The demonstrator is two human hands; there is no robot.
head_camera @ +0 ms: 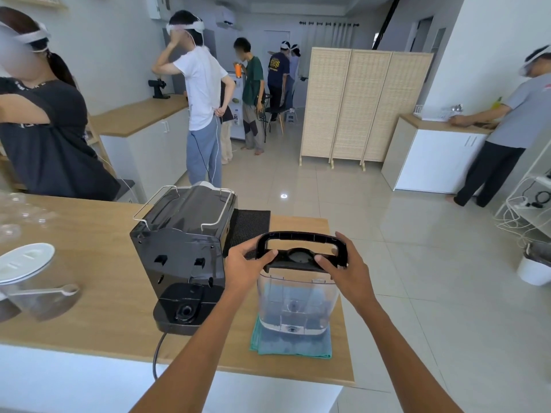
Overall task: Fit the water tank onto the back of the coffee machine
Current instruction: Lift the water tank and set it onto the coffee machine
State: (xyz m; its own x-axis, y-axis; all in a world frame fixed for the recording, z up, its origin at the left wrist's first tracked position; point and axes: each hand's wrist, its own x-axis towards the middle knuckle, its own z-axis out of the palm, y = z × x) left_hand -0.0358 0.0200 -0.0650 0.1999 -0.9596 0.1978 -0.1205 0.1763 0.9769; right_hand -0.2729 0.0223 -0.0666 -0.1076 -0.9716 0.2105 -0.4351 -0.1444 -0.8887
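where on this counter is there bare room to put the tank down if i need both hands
Bare wood lies left of the coffee machine, between it and the lidded jar. A narrow strip runs along the near edge in front of the teal cloth. It is crowded between the machine and the water tank, and by the glasses far left.

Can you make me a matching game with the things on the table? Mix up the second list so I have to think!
Things:
1. water tank
2. coffee machine
3. cloth
4. spoon

Clues:
A. lying on a clear jar
B. black, cable plugged in
C. see-through, held by both hands
D. teal, under the tank

Pairs: 1-C, 2-B, 3-D, 4-A
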